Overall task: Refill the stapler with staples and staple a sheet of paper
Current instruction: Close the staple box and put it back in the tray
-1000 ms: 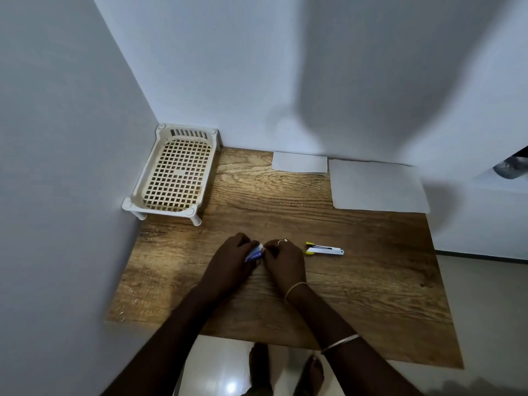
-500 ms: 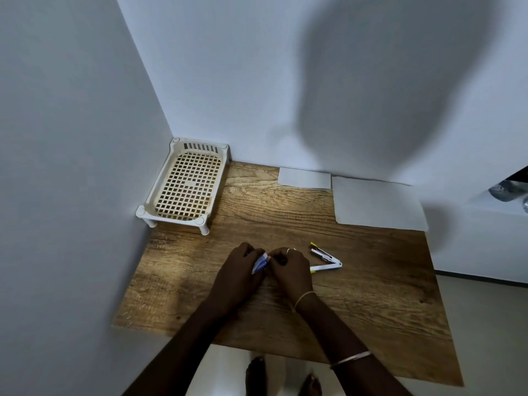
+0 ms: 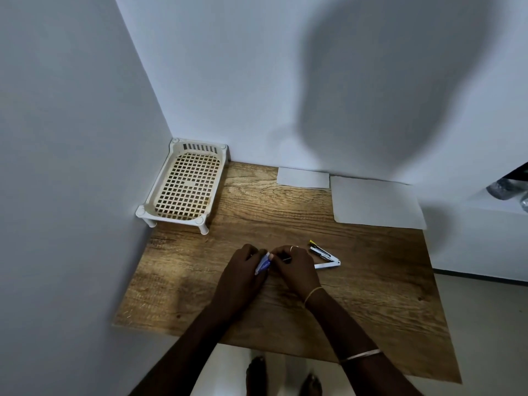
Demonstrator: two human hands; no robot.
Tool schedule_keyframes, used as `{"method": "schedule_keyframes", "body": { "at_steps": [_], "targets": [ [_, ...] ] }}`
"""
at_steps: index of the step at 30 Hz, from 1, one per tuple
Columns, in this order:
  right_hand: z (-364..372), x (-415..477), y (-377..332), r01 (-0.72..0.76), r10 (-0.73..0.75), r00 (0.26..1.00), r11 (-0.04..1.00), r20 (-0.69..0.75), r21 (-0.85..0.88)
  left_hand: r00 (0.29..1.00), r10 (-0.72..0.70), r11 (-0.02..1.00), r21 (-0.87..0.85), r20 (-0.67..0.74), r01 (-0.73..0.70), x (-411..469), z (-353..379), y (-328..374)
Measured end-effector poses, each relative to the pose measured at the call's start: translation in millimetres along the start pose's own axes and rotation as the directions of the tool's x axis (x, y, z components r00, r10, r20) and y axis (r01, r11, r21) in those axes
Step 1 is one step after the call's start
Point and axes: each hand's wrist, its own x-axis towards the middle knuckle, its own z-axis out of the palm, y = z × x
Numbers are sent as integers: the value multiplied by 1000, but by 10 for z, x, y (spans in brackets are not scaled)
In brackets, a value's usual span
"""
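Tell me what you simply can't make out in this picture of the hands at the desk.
Head view only:
- Blue staple box: mostly covered by the left hand and right hand; its print is too small to read.
- Staples themselves: hidden by the fingers, if any are out.
- Stapler: lies open, but too small to tell whether it is loaded.
- Dark objects at the right edge: cut off and blurred.

One head-worn wide-angle view looks steeply down and forward from above the brown wood-grain tabletop (image 3: 371, 281), facing the corner of two pale walls. Both forearms enter from the bottom edge, close beneath the lens.
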Motion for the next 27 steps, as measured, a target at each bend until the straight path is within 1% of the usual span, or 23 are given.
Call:
{"method": "schedule_keyframes", "body": {
  "at_steps": [3, 7, 9, 12, 16, 19, 23, 25, 27],
  "targets": [
    [-31, -7, 5, -18, 17, 1000, 999, 16, 43, 1000, 11, 1000, -11, -9, -11, -15, 1, 36],
    [-52, -20, 15, -16, 16, 1000, 1000, 21, -7, 1000, 13, 1000, -19, -9, -14, -18, 16, 81],
    [-60, -28, 20, -20, 20, 999, 1000, 30, -6, 1000, 14, 1000, -21, -7, -14, -20, 31, 92],
    [-89, -37, 31, -27, 25, 998, 999, 62, 34, 1000, 15, 999, -32, -7, -16, -30, 54, 106],
    [-121, -21, 65, -96, 85, 991, 991, 106, 95, 1000, 14, 999, -32, -12, -14, -49, 90, 119],
    [-123, -14, 82, -111, 99, 989, 988, 106, 108, 1000, 14, 1000, -27, -8, -14, -59, 111, 118],
    [-102, -8, 101, -190, 170, 979, 962, 114, 198, 999, 31, 999, -37, -13, -31, -80, 130, 124],
    [-85, -2, 109, -202, 186, 978, 957, 93, 207, 1000, 27, 999, -38, -14, -27, -80, 143, 126],
    [-59, -26, 114, -219, 212, 976, 940, 53, 260, 1000, 12, 999, -38, -15, -13, -77, 155, 123]
  ]
}}
